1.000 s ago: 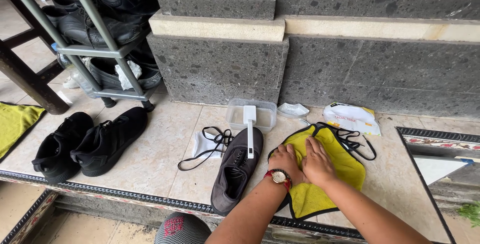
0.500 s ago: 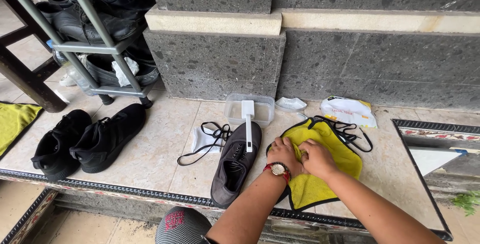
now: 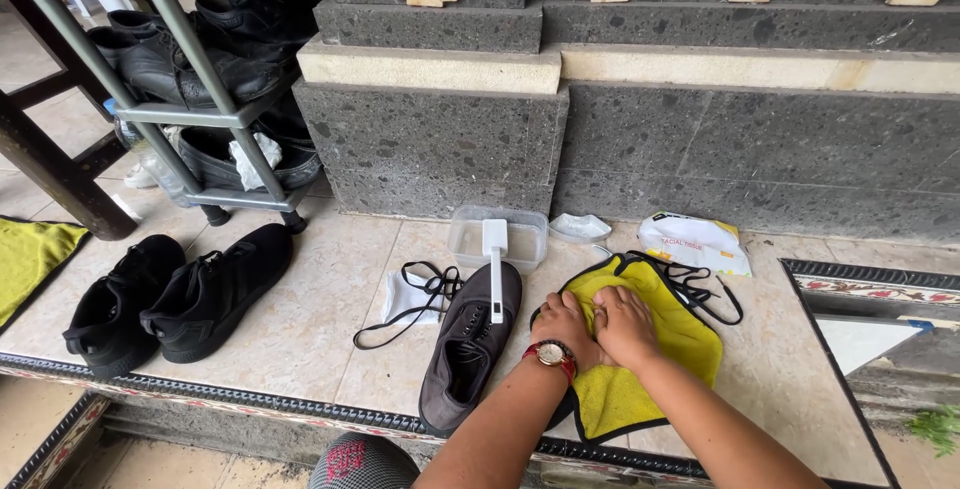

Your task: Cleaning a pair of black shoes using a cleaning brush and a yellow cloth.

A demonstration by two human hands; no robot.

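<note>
Nearest the camera, at the bottom edge of the view, a rounded dark object with a red pattern (image 3: 362, 461) is cut off by the frame; its kind cannot be determined. Both forearms enter from the bottom edge and converge on a yellow cloth (image 3: 650, 359) lying on the tiled floor (image 3: 300, 329).

The left hand (image 3: 566, 325), with a red-strapped wristwatch (image 3: 550, 354) at the wrist, lies flat on the cloth with its fingers close together. The right hand (image 3: 626, 323) lies just beside it, touching it, palm down with fingers pressed together on the same cloth. Neither hand pinches anything. What lies under the cloth is hidden; only a dark edge shows at its border beside the left hand.

Just left of the left hand, a grey shoe (image 3: 468, 349) without laces lies on the floor. A white brush (image 3: 494, 264) rests across its toe. Left of the shoe, a black lace (image 3: 410, 299) lies over a white cloth (image 3: 403, 294).

Beyond the right hand, more black laces (image 3: 700, 284) trail over the far edge of the yellow cloth. Farther away stand a clear plastic tub (image 3: 520, 239), a crumpled white item (image 3: 580, 226) and a tissue packet (image 3: 695, 244), near the stone wall (image 3: 700, 149).

Well to the left, two black shoes (image 3: 180, 294) sit side by side. A metal shoe rack (image 3: 190, 79) behind them is cut off at the top edge.
</note>
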